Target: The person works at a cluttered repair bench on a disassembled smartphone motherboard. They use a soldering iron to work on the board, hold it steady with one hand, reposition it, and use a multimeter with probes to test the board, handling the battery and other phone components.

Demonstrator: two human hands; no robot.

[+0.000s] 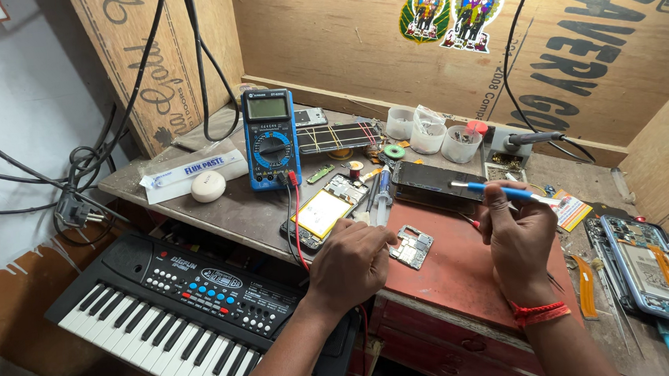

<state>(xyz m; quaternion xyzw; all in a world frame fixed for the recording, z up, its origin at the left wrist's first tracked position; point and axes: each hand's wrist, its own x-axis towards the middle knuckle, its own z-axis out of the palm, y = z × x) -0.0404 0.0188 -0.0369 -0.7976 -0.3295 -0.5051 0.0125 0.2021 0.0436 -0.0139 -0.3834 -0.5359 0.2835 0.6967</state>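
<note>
- The right hand (517, 236) is closed around a blue-handled tool (502, 191), held level above the red mat (461, 269)
- The left hand (351, 262) is curled, fingertips pinning a small circuit board (412, 246) flat on the mat so it stays put
- An opened phone (324, 211) and a blue multimeter (270, 138) lie just beyond on the bench (229, 209), within reach
</note>
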